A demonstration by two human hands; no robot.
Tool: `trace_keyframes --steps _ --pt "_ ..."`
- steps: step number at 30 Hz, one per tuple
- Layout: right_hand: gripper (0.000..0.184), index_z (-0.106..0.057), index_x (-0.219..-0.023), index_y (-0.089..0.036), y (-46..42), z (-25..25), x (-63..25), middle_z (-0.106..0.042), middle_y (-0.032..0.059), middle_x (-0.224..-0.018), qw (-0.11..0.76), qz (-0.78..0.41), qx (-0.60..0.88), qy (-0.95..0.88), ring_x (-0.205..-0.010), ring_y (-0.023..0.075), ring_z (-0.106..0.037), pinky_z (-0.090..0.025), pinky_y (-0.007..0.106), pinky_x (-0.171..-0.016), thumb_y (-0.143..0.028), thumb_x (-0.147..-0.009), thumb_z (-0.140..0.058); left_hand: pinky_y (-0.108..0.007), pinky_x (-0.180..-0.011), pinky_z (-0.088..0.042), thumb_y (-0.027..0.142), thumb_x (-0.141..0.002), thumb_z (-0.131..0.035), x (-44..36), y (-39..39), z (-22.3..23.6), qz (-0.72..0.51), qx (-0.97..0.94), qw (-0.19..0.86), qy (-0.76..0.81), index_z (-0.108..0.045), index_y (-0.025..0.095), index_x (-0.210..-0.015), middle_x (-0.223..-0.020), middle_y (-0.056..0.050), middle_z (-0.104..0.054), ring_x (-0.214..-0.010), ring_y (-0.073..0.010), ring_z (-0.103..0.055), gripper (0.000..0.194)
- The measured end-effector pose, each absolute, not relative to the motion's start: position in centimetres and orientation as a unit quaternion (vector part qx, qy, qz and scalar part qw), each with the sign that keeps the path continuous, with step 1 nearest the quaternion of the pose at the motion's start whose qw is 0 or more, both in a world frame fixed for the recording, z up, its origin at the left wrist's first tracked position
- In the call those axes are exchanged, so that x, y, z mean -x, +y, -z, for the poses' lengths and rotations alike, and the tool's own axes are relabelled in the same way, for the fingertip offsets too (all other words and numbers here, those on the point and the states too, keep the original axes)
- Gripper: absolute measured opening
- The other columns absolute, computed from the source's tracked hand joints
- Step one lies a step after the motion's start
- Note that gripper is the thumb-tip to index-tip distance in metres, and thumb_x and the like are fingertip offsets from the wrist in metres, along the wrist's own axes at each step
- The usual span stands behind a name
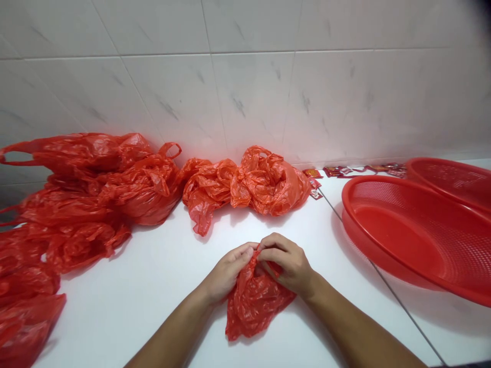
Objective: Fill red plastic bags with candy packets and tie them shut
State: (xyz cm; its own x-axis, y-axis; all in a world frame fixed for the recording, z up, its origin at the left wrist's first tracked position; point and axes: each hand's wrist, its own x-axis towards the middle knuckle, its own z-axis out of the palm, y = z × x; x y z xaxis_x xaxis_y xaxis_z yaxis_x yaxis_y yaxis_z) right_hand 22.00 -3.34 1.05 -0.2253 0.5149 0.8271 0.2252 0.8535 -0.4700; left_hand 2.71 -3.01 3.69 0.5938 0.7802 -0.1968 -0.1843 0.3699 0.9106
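Note:
Both of my hands meet over a small crumpled red plastic bag (253, 301) lying on the white counter (161, 286) in front of me. My left hand (228, 271) pinches the bag's top from the left with closed fingers. My right hand (286, 263) grips the same top from the right, fingers curled round the plastic. The bag's body hangs down between my wrists, resting on the counter.
A pile of red plastic bags (76, 199) fills the left side against the tiled wall. Two more bunched bags (249, 186) lie at the back centre. Red mesh baskets (418, 230) sit at the right, with small red sachets (360, 170) behind them.

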Motion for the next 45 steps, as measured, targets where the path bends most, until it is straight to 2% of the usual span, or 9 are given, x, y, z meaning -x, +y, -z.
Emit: trace_keyframes --steps 10,13,16,21,25,31,34,37,45 --pt "0.028 -0.075 -0.128 -0.026 -3.0 -1.4 -23.1 -0.078 0.0093 -0.099 0.568 -0.116 0.220 -0.784 -0.084 0.0195 -0.072 -0.058 0.032 -0.073 -0.017 -0.103 -0.067 -0.023 -0.059 -0.048 0.045 -0.082 -0.089 -1.1 -1.8 -3.9 -0.381 -0.524 0.653 0.393 -0.070 0.018 -0.081 -0.070 0.000 -0.070 -0.059 -0.0116 -0.061 0.033" --pt "0.014 -0.079 -0.106 -0.022 -2.3 -1.8 -24.0 -0.074 0.0079 -0.083 0.542 -0.073 0.297 -0.783 -0.073 0.0187 -0.064 -0.050 0.033 -0.069 -0.028 -0.104 -0.067 -0.027 -0.070 -0.056 0.042 -0.083 -0.088 -0.5 -1.6 -4.6 -0.447 -0.605 0.465 0.467 -0.077 0.019 -0.083 -0.079 -0.004 -0.077 -0.072 -0.0174 -0.070 0.025" --pt "0.045 -0.063 -0.065 -0.021 -1.4 -2.1 -25.1 -0.056 0.0034 -0.062 0.546 -0.074 0.378 -0.744 -0.062 0.0171 -0.048 -0.037 0.032 -0.063 -0.041 -0.106 -0.063 -0.031 -0.079 -0.059 0.040 -0.083 -0.087 0.8 -1.2 -5.5 -0.515 -0.610 0.319 0.511 -0.079 0.020 -0.084 -0.082 -0.005 -0.080 -0.078 -0.0206 -0.074 0.022" --pt "0.062 -0.042 -0.055 -0.022 0.8 -1.5 -27.1 -0.044 0.0001 -0.060 0.588 -0.223 0.422 -0.653 -0.060 0.0152 -0.042 -0.032 0.031 -0.061 -0.056 -0.104 -0.058 -0.030 -0.079 -0.058 0.043 -0.079 -0.090 3.9 1.2 -6.0 -0.586 -0.528 0.223 0.573 -0.077 0.021 -0.088 -0.082 -0.003 -0.080 -0.078 -0.0197 -0.074 0.028" --pt "0.065 -0.049 -0.056 -0.021 2.2 -0.5 -27.8 -0.047 -0.0010 -0.060 0.603 -0.319 0.434 -0.589 -0.057 0.0138 -0.042 -0.035 0.030 -0.059 -0.066 -0.101 -0.058 -0.027 -0.080 -0.056 0.043 -0.079 -0.090 5.0 3.1 -4.9 -0.584 -0.499 0.281 0.575 -0.074 0.019 -0.091 -0.082 -0.002 -0.078 -0.080 -0.0169 -0.073 0.031" --pt "0.053 -0.075 -0.085 -0.017 0.9 -0.1 -25.3 -0.073 0.0134 -0.108 0.589 -0.516 0.274 -0.558 -0.091 0.0208 -0.063 -0.047 0.030 -0.070 -0.067 -0.100 -0.061 -0.031 -0.083 -0.060 0.036 -0.072 -0.095 2.2 2.3 -4.7 -0.636 -0.399 0.540 0.380 -0.062 0.023 -0.098 -0.088 0.001 -0.075 -0.085 -0.0171 -0.074 0.043" --pt "0.058 -0.069 -0.079 -0.017 0.1 -0.1 -23.8 -0.069 0.0078 -0.078 0.559 -0.605 0.222 -0.522 -0.069 0.0167 -0.059 -0.042 0.029 -0.062 -0.070 -0.100 -0.058 -0.023 -0.059 -0.054 0.030 -0.078 -0.089 0.8 1.1 -5.2 -0.600 -0.364 0.625 0.343 -0.060 0.024 -0.099 -0.072 0.007 -0.063 -0.056 -0.0086 -0.059 0.037" --pt "0.067 -0.046 -0.059 -0.021 0.2 -0.1 -23.5 -0.040 -0.0043 -0.051 0.557 -0.632 0.220 -0.491 -0.050 0.0119 -0.044 -0.032 0.027 -0.054 -0.073 -0.099 -0.056 -0.016 -0.043 -0.034 0.030 -0.082 -0.084 0.5 0.5 -5.3 -0.563 -0.379 0.640 0.361 -0.060 0.024 -0.095 -0.066 0.010 -0.051 -0.042 -0.0023 -0.036 0.027" --pt "0.072 -0.032 -0.059 -0.025 2.5 0.5 -24.4 -0.026 -0.0100 -0.048 0.540 -0.618 0.307 -0.483 -0.044 0.0072 -0.024 -0.017 0.025 -0.046 -0.084 -0.087 -0.063 -0.017 -0.044 -0.027 0.030 -0.084 -0.076 2.1 2.4 -4.5 -0.538 -0.424 0.578 0.442 -0.057 0.024 -0.091 -0.058 0.012 -0.039 -0.041 -0.0037 -0.027 0.021"
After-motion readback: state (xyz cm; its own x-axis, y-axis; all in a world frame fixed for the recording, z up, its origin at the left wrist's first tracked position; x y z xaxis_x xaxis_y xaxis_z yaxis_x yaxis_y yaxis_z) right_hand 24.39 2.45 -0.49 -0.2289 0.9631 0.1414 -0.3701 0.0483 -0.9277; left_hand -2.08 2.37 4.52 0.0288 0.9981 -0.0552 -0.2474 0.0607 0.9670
